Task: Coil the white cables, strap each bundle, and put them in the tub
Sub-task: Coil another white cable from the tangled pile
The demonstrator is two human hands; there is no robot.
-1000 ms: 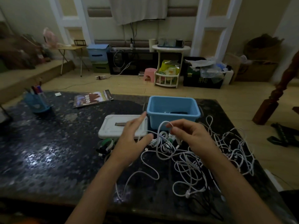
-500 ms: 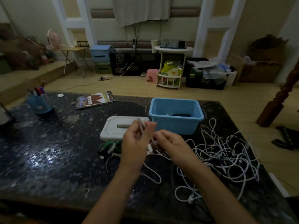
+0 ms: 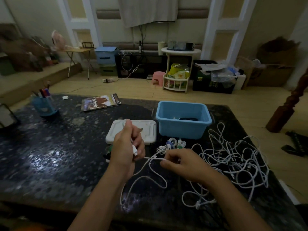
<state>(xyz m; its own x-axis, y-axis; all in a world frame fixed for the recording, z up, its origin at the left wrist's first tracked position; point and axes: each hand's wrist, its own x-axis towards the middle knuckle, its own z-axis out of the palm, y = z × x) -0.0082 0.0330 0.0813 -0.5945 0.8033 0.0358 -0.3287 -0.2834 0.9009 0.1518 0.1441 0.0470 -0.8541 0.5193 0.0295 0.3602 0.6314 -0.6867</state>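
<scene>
Both hands hold one white cable: left hand clenches its plug end, right hand pinches the cord. A few strapped bundles wait beside the blue tub; a large tangle remains on the desk.

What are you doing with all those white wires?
A person is tidying white cables on a dark table. The left hand grips one cable near its plug, and the right hand pinches the same cable a little further along, so a stretch runs between them. A big tangled pile of loose cables lies to the right. A few strapped bundles sit in front of the blue tub, not yet in it.
</scene>
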